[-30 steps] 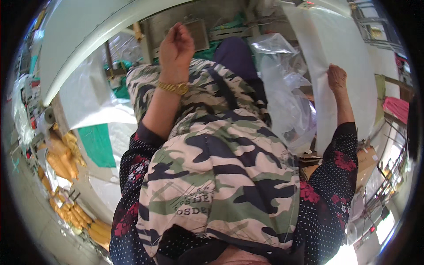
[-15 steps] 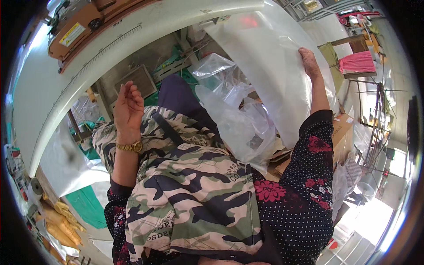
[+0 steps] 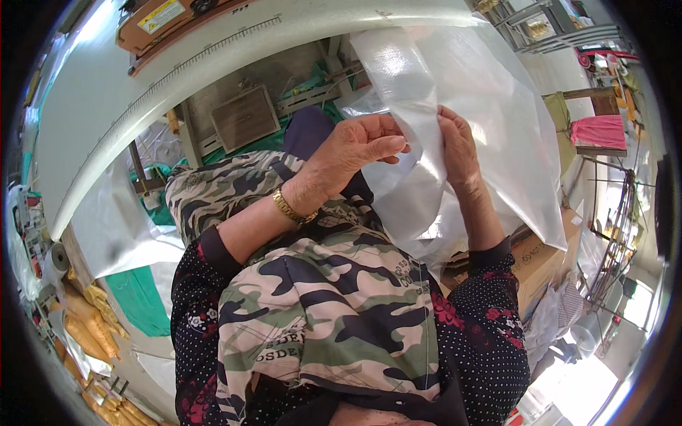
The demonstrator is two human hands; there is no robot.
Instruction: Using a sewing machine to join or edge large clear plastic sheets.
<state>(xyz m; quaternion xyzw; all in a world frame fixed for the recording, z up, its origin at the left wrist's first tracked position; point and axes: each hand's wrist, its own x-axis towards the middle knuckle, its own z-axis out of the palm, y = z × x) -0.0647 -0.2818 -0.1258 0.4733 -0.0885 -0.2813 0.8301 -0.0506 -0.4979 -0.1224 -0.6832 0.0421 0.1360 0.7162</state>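
A large translucent plastic sheet (image 3: 501, 142) hangs from the table's edge on the right, with a folded-over strip in front of me. My right hand (image 3: 460, 150) is closed on the sheet at this fold, its fingers bent over the film. My left hand (image 3: 355, 150), with a gold watch (image 3: 290, 207) at the wrist, is beside the strip's left edge. Its fingers are loosely curled and apart from the thumb, the tips close to the film; whether they touch it is hard to see. The sheet's lower part drapes beside my camouflage apron (image 3: 341, 305).
A pale table (image 3: 92, 149) with a ruler scale curves across the front, bearing a brown machine (image 3: 167, 25). Below it are a framed panel (image 3: 245, 121) and green cloth. A cardboard box (image 3: 543, 266) stands at right, near a pink cloth (image 3: 598, 132) and metal racks.
My left hand has moved right, from over the apron to the sheet. My right hand has come inward and down, folding the sheet's edge toward the middle. The view has shifted slightly.
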